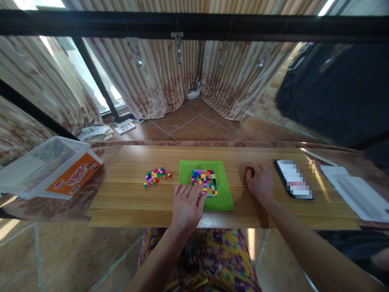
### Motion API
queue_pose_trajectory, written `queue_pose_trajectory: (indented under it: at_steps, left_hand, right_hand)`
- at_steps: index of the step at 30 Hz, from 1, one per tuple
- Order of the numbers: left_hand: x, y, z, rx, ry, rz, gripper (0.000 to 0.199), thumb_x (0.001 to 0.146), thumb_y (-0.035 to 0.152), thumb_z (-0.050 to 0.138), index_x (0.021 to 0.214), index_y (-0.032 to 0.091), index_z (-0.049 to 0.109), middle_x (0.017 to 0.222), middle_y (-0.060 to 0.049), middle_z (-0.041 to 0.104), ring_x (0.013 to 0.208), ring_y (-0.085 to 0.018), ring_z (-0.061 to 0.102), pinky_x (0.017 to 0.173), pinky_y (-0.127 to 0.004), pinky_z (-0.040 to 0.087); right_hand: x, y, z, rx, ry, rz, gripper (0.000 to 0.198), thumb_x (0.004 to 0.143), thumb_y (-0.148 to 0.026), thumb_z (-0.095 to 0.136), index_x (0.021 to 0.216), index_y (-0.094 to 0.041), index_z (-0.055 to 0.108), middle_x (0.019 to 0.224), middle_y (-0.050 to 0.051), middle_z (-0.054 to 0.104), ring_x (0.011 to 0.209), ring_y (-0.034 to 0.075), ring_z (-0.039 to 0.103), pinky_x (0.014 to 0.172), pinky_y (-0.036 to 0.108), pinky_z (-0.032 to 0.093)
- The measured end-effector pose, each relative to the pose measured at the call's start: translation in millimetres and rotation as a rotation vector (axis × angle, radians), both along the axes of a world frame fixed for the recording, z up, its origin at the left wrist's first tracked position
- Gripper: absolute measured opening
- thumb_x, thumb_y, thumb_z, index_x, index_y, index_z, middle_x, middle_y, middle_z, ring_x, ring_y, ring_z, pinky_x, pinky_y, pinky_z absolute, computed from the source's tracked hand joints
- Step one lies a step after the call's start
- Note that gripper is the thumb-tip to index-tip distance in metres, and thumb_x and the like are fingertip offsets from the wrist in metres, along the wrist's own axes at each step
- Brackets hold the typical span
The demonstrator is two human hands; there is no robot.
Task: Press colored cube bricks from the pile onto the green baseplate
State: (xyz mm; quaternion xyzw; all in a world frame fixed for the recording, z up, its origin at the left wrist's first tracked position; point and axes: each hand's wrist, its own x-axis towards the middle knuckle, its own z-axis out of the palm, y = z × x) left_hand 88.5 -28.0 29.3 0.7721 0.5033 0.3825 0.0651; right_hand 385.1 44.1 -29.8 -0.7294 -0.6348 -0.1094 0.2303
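Note:
A square block of many-coloured toy bricks (204,178) sits on a green studded baseplate (225,196) on the table. My left hand (187,205) reaches over the near left corner of the block, thumb and fingertips close together against it. Whatever lies between those fingertips is too small or hidden to name. Left of the baseplate lies a loose pile of small coloured bricks (154,176). My right hand (259,182) rests on the tabletop right of the baseplate, its fingers curled in, with nothing visible in them.
The wooden table (121,202) carries a phone (293,178) with a blurred screen at the right. A clear plastic box (57,166) with an orange label stands off the left end. White sheets (357,192) lie beyond the right end. A dark bar (194,26) crosses overhead.

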Motion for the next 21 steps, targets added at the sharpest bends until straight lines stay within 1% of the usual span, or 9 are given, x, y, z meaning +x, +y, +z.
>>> queue_pose_trajectory:
  at_steps: [6,13,17,21]
  left_hand:
    - [2.5,-0.4,-4.1,0.048,0.011,0.029,0.011,0.090,0.027,0.061,0.095,0.019,0.066,0.083,-0.003,0.074,0.076,-0.019,0.063,0.083,-0.036,0.040]
    - [3.1,-1.9,-6.8,0.095,-0.010,0.065,0.007,0.088,0.025,0.063,0.093,0.021,0.066,0.081,-0.001,0.075,0.077,-0.017,0.065,0.096,-0.039,0.036]
    - [2.5,-5.0,-9.1,0.120,-0.017,0.059,0.006,0.089,0.020,0.060,0.093,0.021,0.065,0.084,-0.001,0.075,0.080,-0.017,0.066,0.100,-0.041,0.033]
    - [1.7,-7.4,-10.9,0.134,-0.019,0.051,0.010,0.090,0.017,0.059,0.089,0.023,0.067,0.085,0.000,0.075,0.083,-0.016,0.066,0.103,-0.042,0.032]
  right_hand:
    - [-1.3,-0.6,1.1,-0.018,0.011,-0.002,0.028,0.085,-0.025,0.042,0.095,-0.016,0.066,0.094,0.012,0.063,0.092,0.024,0.051,0.085,0.038,0.039]
    - [-2.2,-1.5,1.9,0.000,0.010,-0.002,0.027,0.085,-0.026,0.043,0.094,-0.016,0.066,0.094,0.012,0.063,0.093,0.024,0.051,0.087,0.038,0.038]
    - [-2.1,-1.4,2.2,-0.003,0.017,-0.002,0.026,0.085,-0.025,0.043,0.093,-0.017,0.066,0.094,0.012,0.063,0.092,0.025,0.051,0.086,0.038,0.039]
    - [-1.0,-0.8,1.0,-0.003,0.025,0.003,0.026,0.084,-0.025,0.043,0.093,-0.017,0.066,0.094,0.012,0.063,0.092,0.025,0.051,0.086,0.039,0.039]
